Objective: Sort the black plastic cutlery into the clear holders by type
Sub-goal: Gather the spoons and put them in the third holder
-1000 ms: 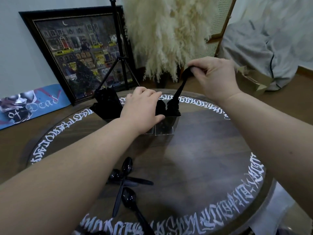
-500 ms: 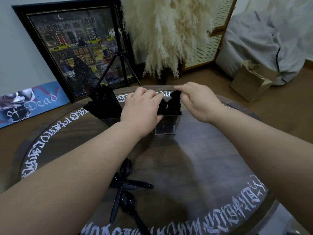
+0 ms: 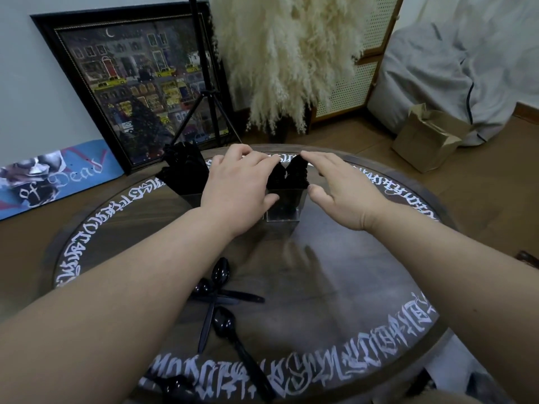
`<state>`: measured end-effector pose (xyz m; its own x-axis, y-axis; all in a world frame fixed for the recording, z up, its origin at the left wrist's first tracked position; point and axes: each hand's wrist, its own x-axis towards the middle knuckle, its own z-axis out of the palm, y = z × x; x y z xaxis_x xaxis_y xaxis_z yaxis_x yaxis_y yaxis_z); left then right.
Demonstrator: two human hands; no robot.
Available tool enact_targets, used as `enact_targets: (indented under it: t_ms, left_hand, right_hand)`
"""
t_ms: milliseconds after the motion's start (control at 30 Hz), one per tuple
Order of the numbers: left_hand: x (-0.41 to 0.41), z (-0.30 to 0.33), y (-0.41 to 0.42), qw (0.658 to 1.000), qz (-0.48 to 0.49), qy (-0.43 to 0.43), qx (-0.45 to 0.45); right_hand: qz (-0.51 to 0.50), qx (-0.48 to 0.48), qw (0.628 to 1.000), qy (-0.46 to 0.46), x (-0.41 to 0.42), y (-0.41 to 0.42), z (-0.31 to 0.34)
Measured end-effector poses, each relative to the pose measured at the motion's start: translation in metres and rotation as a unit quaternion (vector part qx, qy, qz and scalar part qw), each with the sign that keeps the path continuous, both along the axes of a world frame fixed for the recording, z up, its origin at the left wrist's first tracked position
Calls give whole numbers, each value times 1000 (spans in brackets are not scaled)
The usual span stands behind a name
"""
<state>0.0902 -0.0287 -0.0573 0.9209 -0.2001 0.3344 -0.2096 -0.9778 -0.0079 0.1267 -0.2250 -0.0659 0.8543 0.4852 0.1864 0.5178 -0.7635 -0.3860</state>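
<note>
Two clear holders show at the table's far side. The right holder (image 3: 284,211) is packed with upright black cutlery (image 3: 294,173). A left holder (image 3: 192,198) carries another black bundle (image 3: 183,167). My left hand (image 3: 236,185) curves over a holder between them and hides it, fingers over the top, thumb against the near side. My right hand (image 3: 341,191) hovers beside the right holder with fingers straight, fingertips at the cutlery tops, holding nothing. Several loose black spoons (image 3: 223,322) lie crossed near the table's front left.
The round dark table (image 3: 364,287) has a ring of white lettering along its rim. Behind it stand a tripod (image 3: 204,112), a framed picture (image 3: 140,83) and pampas grass (image 3: 285,53). A cardboard box (image 3: 425,138) sits on the floor at right.
My right hand lowered a black piece into the right holder and let go of it; its fingers are now straight. The left hand stayed over its holder.
</note>
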Motion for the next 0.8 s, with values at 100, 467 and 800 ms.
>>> enact_targets:
  t_ms: [100, 467, 800]
  left_hand:
    - [-27, -2, 6, 1000, 4, 23, -9]
    - [-141, -47, 36, 984, 21, 171, -46]
    - [-182, -66, 73, 951, 120, 279, -67]
  right_hand:
    - [-10, 3, 1000, -13, -30, -1, 2]
    - [68, -144, 984, 82, -147, 39, -31]
    - [51, -152, 984, 84, -160, 75, -74]
